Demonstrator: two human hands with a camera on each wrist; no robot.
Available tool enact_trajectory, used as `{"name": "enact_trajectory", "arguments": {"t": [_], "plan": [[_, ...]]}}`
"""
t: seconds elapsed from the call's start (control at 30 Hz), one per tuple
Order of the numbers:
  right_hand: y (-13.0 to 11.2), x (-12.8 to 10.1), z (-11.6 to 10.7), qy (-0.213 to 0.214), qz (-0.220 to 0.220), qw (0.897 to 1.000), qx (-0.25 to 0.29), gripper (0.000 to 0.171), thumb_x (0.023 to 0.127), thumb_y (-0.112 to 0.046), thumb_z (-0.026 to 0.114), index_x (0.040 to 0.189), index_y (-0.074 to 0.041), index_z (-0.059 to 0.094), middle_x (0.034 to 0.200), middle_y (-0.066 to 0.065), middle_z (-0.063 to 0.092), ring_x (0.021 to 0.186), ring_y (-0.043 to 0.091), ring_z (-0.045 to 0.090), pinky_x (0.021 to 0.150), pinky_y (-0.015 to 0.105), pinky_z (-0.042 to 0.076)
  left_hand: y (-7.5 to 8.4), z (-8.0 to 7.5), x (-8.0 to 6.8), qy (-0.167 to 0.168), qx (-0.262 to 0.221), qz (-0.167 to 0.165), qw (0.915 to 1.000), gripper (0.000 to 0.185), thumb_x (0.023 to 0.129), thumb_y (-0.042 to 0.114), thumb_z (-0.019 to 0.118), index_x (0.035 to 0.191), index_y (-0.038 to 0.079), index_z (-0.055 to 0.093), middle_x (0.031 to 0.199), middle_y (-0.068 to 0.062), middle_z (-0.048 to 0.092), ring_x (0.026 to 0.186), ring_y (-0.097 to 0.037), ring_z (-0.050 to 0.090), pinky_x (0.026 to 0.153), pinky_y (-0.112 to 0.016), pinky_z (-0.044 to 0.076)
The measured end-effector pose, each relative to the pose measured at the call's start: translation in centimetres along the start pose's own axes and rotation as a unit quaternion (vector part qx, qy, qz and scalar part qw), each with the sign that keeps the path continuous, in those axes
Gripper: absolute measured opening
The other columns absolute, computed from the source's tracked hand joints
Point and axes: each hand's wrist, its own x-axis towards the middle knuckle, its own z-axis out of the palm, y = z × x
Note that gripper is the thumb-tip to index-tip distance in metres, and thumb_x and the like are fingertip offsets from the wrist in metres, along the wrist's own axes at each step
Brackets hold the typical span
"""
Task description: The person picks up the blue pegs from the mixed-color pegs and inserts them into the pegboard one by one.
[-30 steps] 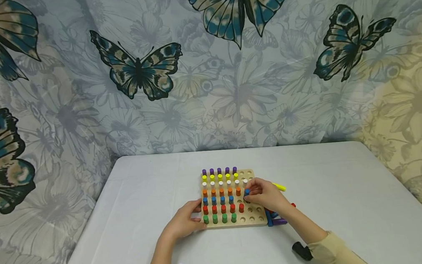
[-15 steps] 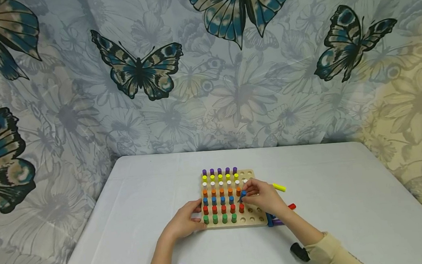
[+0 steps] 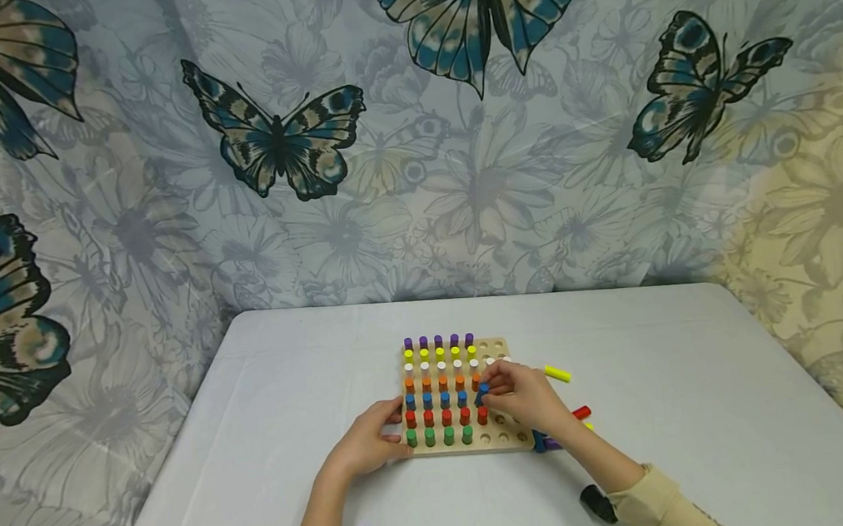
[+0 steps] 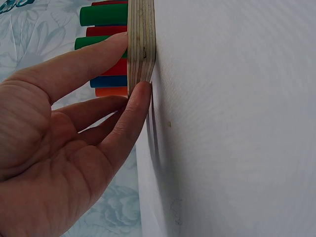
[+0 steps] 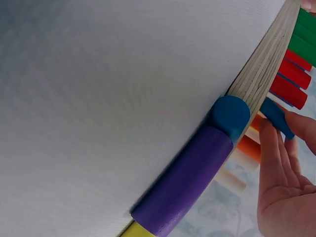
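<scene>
A wooden pegboard [image 3: 475, 448] carries rows of purple, yellow, white, orange, blue, red and green pegs. My left hand [image 3: 365, 439] holds the board at its near left corner. In the left wrist view, the thumb lies by the green pegs and the little finger touches the layered board edge [image 4: 141, 44]. My right hand [image 3: 529, 395] pinches a blue peg [image 3: 483, 390] between thumb and fingertips at the right end of the blue row. In the right wrist view that blue peg [image 5: 277, 118] stands at the board's face; its lower end is partly hidden, so I cannot tell how deep it sits.
Loose pegs lie right of the board: a yellow peg [image 3: 557, 374], a red peg [image 3: 582, 412], and a purple peg [image 5: 182, 182] beside a blue peg [image 5: 230, 116] against the board's edge. The white table [image 3: 266, 377] meets a butterfly-patterned cloth [image 3: 419, 238] behind.
My right hand has moved slightly left with the blue peg, from above the bare holes to the right end of the blue row. The left hand has stayed at the board's corner.
</scene>
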Motion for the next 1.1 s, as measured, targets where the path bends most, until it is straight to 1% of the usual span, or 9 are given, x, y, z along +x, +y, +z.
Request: {"name": "enact_trajectory", "arguments": {"t": [0.23,0.53,0.7,0.8,0.93,1.1], "plan": [[0.1,-0.1,0.2,-0.005,-0.007,1.0,-0.014,0.018,0.084,-0.001,0.073,0.099,-0.005,0.065,0.097,0.006,0.07,0.087,0.017,0.067,0.074,0.027,0.057,0.0,0.0,0.0,0.0,0.003,0.001,1.0,0.08,0.076,0.001,0.081,0.144,-0.007,0.039,0.136,-0.021,0.048,0.114,-0.033,0.056,0.089,-0.038,0.054],[0.1,-0.2,0.2,-0.01,-0.014,1.0,-0.019,0.017,0.085,-0.002,0.072,0.101,-0.005,0.067,0.098,0.007,0.07,0.086,0.016,0.066,0.073,0.025,0.056,0.0,0.0,0.0,-0.001,0.005,0.001,1.0,0.081,0.076,0.001,0.081,0.144,-0.007,0.039,0.136,-0.021,0.048,0.115,-0.033,0.056,0.089,-0.038,0.053],[0.2,-0.3,-0.1,-0.01,-0.013,1.0,-0.01,0.016,0.086,-0.005,0.072,0.101,-0.006,0.067,0.098,0.007,0.07,0.086,0.016,0.065,0.073,0.024,0.055,0.1,0.0,0.0,-0.003,0.003,0.0,1.0,0.081,0.076,0.002,0.081,0.145,-0.007,0.038,0.137,-0.021,0.048,0.115,-0.033,0.055,0.089,-0.038,0.053],[0.3,-0.4,-0.3,-0.008,-0.01,1.0,-0.003,0.016,0.087,-0.007,0.072,0.102,-0.006,0.067,0.097,0.004,0.069,0.087,0.015,0.064,0.075,0.024,0.055,0.1,0.0,0.0,-0.003,0.005,-0.002,1.0,0.081,0.076,0.002,0.081,0.145,-0.007,0.038,0.137,-0.021,0.048,0.113,-0.033,0.057,0.089,-0.038,0.053],[0.6,-0.5,-0.7,-0.006,-0.002,1.0,0.006,0.017,0.087,-0.01,0.073,0.102,-0.007,0.067,0.096,0.001,0.069,0.087,0.016,0.064,0.074,0.023,0.054,0.2,0.0,0.1,-0.001,0.005,-0.003,1.0,0.081,0.076,0.002,0.081,0.144,-0.007,0.038,0.136,-0.022,0.048,0.112,-0.032,0.058,0.088,-0.038,0.054],[0.8,-0.8,-1.4,-0.005,0.015,1.0,0.025,0.02,0.087,-0.015,0.074,0.104,-0.007,0.068,0.098,0.001,0.069,0.089,0.017,0.063,0.074,0.022,0.054,0.2,0.0,0.0,-0.002,0.003,-0.005,1.0,0.081,0.076,0.003,0.081,0.145,-0.007,0.038,0.136,-0.022,0.048,0.11,-0.032,0.059,0.088,-0.039,0.054]]}}
